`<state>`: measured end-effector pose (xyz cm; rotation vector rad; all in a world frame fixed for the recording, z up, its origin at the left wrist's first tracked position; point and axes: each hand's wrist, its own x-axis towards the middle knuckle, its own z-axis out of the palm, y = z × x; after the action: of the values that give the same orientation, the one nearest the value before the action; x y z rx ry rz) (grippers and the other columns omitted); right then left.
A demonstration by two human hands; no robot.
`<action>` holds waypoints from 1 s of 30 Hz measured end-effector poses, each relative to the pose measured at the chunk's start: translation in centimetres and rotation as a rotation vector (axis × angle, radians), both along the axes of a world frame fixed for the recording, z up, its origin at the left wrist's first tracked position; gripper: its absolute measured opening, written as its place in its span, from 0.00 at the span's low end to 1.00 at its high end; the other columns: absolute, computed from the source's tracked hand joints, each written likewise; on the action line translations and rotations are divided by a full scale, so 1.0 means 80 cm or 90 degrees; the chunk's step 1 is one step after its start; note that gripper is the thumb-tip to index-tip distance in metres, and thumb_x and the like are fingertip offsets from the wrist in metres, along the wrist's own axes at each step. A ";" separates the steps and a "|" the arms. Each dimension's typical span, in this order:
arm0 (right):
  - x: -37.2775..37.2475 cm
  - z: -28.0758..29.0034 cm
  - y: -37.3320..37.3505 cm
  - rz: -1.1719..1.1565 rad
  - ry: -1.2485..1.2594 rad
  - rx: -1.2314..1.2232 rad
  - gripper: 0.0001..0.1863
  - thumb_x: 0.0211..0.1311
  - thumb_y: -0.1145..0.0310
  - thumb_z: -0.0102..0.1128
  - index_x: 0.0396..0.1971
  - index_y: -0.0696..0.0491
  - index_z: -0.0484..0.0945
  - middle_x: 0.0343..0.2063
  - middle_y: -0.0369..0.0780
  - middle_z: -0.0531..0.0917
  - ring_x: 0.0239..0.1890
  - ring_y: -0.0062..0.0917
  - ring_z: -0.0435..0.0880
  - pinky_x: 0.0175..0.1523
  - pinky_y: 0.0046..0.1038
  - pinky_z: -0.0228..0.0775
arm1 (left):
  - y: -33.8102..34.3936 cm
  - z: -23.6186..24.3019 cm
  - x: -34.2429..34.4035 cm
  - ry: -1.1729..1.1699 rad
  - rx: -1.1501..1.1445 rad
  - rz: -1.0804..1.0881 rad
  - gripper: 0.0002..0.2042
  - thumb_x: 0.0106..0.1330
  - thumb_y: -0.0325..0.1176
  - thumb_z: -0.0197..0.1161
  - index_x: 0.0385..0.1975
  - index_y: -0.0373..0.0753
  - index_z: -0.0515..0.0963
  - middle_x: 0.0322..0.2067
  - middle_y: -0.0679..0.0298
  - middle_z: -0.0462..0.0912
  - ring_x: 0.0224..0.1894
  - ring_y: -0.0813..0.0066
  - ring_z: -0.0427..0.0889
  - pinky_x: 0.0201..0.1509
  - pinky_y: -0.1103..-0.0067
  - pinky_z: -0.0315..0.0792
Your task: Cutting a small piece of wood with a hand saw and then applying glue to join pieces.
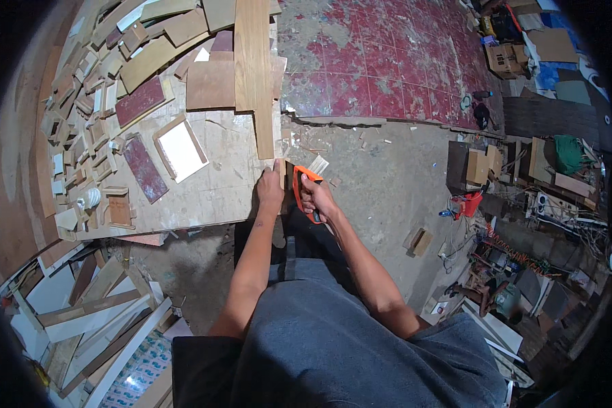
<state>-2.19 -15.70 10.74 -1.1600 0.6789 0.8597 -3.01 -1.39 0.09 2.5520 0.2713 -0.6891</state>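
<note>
My right hand is closed round the orange and black handle of a hand saw, just off the right edge of the workbench. The saw's blade shows only as a dark narrow shape beside that edge. Close by on its left, my left hand presses at the bench edge, its fingers closed on a small light wood piece. Just beyond that hand, a long wooden board and a narrower strip lie along the edge. How far the blade has entered any wood cannot be made out.
Several wood offcuts crowd the workbench, including a white framed panel and a dark red board. Scrap boards are heaped at lower left. A worn red tiled floor stretches far right; a person is at lower right.
</note>
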 end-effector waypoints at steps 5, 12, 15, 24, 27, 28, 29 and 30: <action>-0.019 0.013 0.011 0.002 0.002 0.001 0.17 0.70 0.55 0.54 0.25 0.49 0.66 0.10 0.29 0.62 0.08 0.15 0.59 0.13 0.22 0.51 | 0.004 -0.008 -0.006 0.004 0.007 -0.002 0.41 0.51 0.22 0.69 0.68 0.41 0.60 0.46 0.47 0.74 0.47 0.48 0.80 0.47 0.64 0.78; -0.029 0.041 0.010 0.036 -0.044 -0.051 0.19 0.70 0.55 0.54 0.23 0.50 0.66 0.09 0.30 0.62 0.08 0.16 0.59 0.14 0.24 0.51 | 0.008 -0.005 0.004 -0.026 0.005 0.003 0.43 0.47 0.23 0.72 0.67 0.40 0.60 0.43 0.47 0.75 0.46 0.48 0.80 0.46 0.64 0.78; -0.048 0.054 -0.010 0.004 -0.018 -0.029 0.18 0.70 0.56 0.54 0.23 0.50 0.66 0.09 0.30 0.62 0.08 0.15 0.59 0.14 0.23 0.51 | 0.003 0.002 -0.006 -0.016 -0.008 0.004 0.41 0.49 0.22 0.70 0.67 0.42 0.61 0.43 0.48 0.74 0.46 0.49 0.80 0.46 0.64 0.78; -0.022 0.031 -0.042 -0.001 0.046 0.095 0.22 0.71 0.51 0.51 0.19 0.45 0.60 0.10 0.28 0.61 0.08 0.13 0.56 0.14 0.21 0.51 | 0.001 0.000 0.000 0.022 0.008 -0.008 0.38 0.56 0.20 0.65 0.68 0.44 0.58 0.46 0.50 0.74 0.48 0.51 0.80 0.48 0.65 0.78; -0.016 0.031 -0.037 0.008 0.045 0.066 0.21 0.70 0.51 0.52 0.20 0.45 0.62 0.10 0.28 0.61 0.08 0.13 0.56 0.14 0.20 0.50 | -0.002 0.000 0.001 0.021 0.008 -0.010 0.38 0.57 0.19 0.64 0.68 0.45 0.58 0.46 0.50 0.74 0.47 0.51 0.80 0.48 0.66 0.78; -0.014 0.034 -0.036 0.013 0.034 0.050 0.20 0.70 0.51 0.52 0.21 0.46 0.63 0.09 0.28 0.61 0.07 0.13 0.56 0.13 0.21 0.50 | -0.003 0.000 0.002 0.016 0.014 -0.013 0.38 0.57 0.20 0.64 0.68 0.44 0.58 0.46 0.50 0.74 0.47 0.51 0.80 0.48 0.66 0.78; -0.017 0.029 -0.039 0.008 0.046 0.059 0.19 0.70 0.51 0.53 0.23 0.46 0.64 0.09 0.28 0.61 0.07 0.13 0.57 0.13 0.21 0.50 | -0.003 0.002 0.002 0.010 0.020 -0.015 0.38 0.57 0.20 0.65 0.68 0.44 0.57 0.46 0.49 0.74 0.47 0.51 0.80 0.48 0.66 0.78; -0.018 0.030 -0.039 0.006 0.043 0.060 0.19 0.70 0.51 0.53 0.23 0.46 0.64 0.09 0.28 0.61 0.07 0.13 0.57 0.13 0.21 0.50 | -0.004 0.003 0.004 0.007 0.021 -0.016 0.38 0.57 0.20 0.65 0.68 0.44 0.57 0.46 0.49 0.74 0.47 0.51 0.80 0.48 0.66 0.78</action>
<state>-3.65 -18.85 13.10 -1.0542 0.6806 0.9331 -2.71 -1.74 0.37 2.5883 0.2566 -0.7133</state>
